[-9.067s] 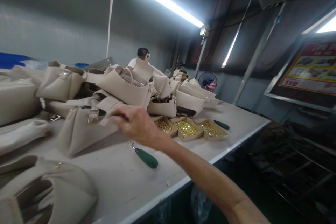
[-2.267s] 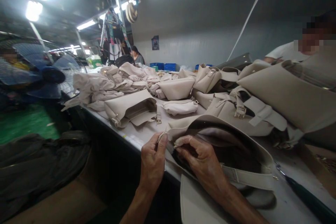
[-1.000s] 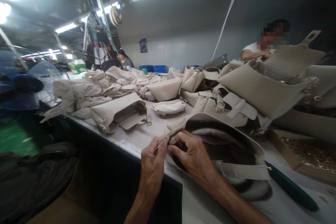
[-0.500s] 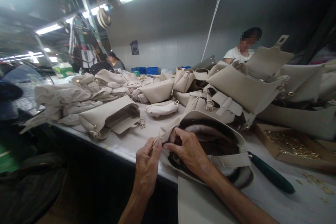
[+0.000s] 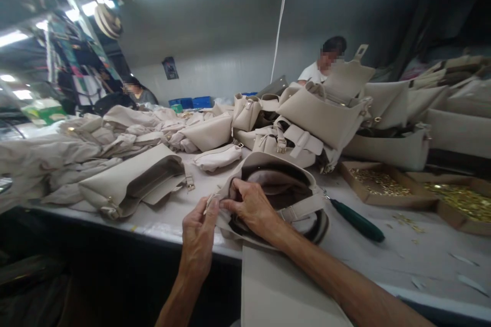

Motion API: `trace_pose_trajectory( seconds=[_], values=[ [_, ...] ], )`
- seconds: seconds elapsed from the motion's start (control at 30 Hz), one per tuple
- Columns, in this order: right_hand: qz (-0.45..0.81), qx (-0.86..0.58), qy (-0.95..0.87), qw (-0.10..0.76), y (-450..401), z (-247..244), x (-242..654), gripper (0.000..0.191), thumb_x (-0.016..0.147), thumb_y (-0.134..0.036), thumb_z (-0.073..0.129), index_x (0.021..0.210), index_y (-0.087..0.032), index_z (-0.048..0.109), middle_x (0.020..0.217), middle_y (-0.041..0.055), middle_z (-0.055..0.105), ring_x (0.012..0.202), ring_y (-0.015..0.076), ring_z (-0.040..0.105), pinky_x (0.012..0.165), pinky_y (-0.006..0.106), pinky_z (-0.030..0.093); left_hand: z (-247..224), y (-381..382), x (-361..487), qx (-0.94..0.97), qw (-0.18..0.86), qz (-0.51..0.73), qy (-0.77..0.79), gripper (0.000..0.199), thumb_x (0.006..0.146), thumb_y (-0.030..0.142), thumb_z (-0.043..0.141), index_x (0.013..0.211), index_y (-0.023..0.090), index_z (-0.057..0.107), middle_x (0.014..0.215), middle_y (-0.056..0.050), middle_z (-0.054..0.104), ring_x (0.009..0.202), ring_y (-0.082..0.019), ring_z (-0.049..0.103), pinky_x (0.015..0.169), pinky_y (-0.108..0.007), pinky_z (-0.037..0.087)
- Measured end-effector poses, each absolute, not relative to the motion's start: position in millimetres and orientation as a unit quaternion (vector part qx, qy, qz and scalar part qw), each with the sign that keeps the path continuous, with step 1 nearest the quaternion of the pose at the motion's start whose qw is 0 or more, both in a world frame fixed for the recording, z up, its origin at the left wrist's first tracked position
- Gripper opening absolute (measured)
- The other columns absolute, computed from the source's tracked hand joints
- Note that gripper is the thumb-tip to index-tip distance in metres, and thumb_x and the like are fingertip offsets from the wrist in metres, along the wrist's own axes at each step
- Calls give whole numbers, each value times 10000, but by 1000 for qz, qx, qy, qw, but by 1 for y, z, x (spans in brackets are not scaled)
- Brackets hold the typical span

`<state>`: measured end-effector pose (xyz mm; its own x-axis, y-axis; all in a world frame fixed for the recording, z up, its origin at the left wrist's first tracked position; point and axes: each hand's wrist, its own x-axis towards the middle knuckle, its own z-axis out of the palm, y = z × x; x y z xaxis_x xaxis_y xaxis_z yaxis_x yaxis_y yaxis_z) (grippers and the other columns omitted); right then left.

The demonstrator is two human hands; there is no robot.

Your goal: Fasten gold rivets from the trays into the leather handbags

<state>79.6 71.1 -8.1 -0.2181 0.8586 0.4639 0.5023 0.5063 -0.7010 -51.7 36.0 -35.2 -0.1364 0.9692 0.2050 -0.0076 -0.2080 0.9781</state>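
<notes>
A beige handbag lies open at the table's front edge, its mouth turned toward me and its flap hanging over the edge. My left hand pinches the bag's left side edge between thumb and fingers. Just inside the mouth, my right hand is closed on the same edge, thumb and fingertips close to the left thumb. Whatever small part may sit between the fingertips is hidden. A strap crosses the opening beside my right wrist. Right of the bag lies a dark green-handled tool with a thin metal tip.
Another beige bag lies on the left, near a small pouch. More bags are piled behind. Cardboard trays of gold hardware stand at right, with loose pieces nearby. A co-worker sits across the table.
My view has turned to the right, so the scene sits further left and a second hardware tray shows. Both hands keep their hold on the bag's edge.
</notes>
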Motion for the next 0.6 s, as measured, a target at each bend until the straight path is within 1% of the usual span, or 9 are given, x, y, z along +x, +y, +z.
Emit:
trace_pose_trajectory(
  seconds=[0.07,0.13,0.2,0.27,0.3,0.37,0.47,0.53,0.6],
  values=[
    [213,-459,-745,435,73,-7,80,292,733,-201,696,611,-164,433,546,-71,436,524,71,401,489,202,253,-31,35,-50,528,405,588,460,386,792,413,622,1094,173,601,940,-20,662,856,-151,584,758,-212,448],
    [260,-453,-741,422,75,-3,84,254,737,-179,671,626,-167,443,521,-70,453,493,76,435,473,192,278,-27,34,-51,554,378,583,459,414,780,382,637,1137,182,577,1011,-25,663,905,-159,591,793,-219,446],
    [345,-421,-741,393,74,3,90,161,788,-185,615,699,-166,481,515,-61,499,470,93,494,461,186,331,-25,34,-53,579,332,568,481,411,785,392,627,1135,181,580,980,-22,667,865,-163,595,763,-227,448],
    [388,-383,-754,367,70,13,97,63,840,-184,550,790,-158,521,530,-45,545,473,113,541,473,196,385,-24,39,-58,599,281,549,511,394,794,418,608,1104,176,599,925,-19,666,831,-172,587,738,-238,440],
    [375,-374,-767,363,67,19,100,39,848,-172,537,814,-153,539,543,-38,561,486,117,552,490,203,399,-23,43,-62,607,262,539,521,388,799,434,595,1087,174,610,907,-19,665,829,-179,581,734,-245,434],
    [297,-381,-794,370,60,34,104,49,833,-140,554,787,-152,566,571,-26,584,517,116,548,525,213,395,-17,53,-70,626,235,514,537,382,808,462,571,1051,173,631,881,-23,662,823,-189,570,722,-256,423],
    [162,-397,-819,381,47,64,112,102,800,-110,595,712,-160,584,615,-13,600,555,113,522,546,226,356,1,68,-83,664,218,468,540,369,826,500,528,891,163,661,733,-13,614,700,-170,521,621,-243,385],
    [83,-400,-824,393,37,82,125,114,800,-117,599,701,-173,595,650,-2,611,579,121,526,562,240,349,16,75,-92,687,244,455,511,404,829,530,510,748,157,641,631,1,545,600,-142,453,546,-230,339],
    [7,-411,-810,419,28,88,150,104,822,-157,582,727,-191,605,691,19,631,613,143,555,586,264,359,29,79,-100,697,289,455,473,443,818,561,513,675,155,615,590,6,500,557,-126,409,510,-223,310]
  ],
)
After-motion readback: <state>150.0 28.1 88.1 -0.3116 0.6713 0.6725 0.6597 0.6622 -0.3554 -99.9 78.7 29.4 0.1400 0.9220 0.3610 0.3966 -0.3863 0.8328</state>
